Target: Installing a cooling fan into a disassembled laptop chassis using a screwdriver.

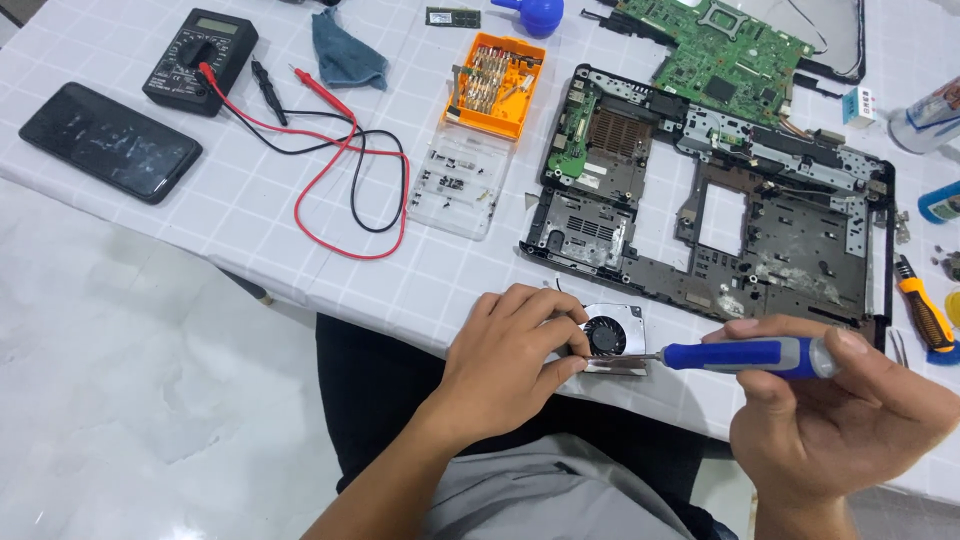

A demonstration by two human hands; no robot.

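From the head camera, the left hand (510, 350) rests at the near edge of the tabletop (250, 200), its grip closed around a small laptop cooling fan (610, 338), thumb and fingers pinching the fan's metal housing from the left side. The fan sits right at the near edge, just in front of the stripped laptop base. The right hand (835, 410) has its grip wrapped shut on a blue-handled screwdriver (745, 355), held nearly level, forefinger laid along the top of the handle and the thin shaft pointing left so that its tip meets the fan's lower right corner.

Behind the fan lies the black laptop chassis (720, 200), opened up, with bare metal frame and a copper-coloured heatsink showing. Towards the far edge, a green circuit board (730, 50) lies over a dark panel. Left of the chassis stands an orange bit case (495, 85) with its clear lid (455, 185) folded down towards the near edge. Further left, a black multimeter (200, 55) lies near the far left corner, its red and black leads (340, 180) looping across the checked cloth. A dark phone (110, 140) lies face up at the left edge. A blue-grey cloth (345, 50) and a blue air blower (535, 15) sit along the far edge. By the right edge lies an orange-and-black screwdriver (925, 310).
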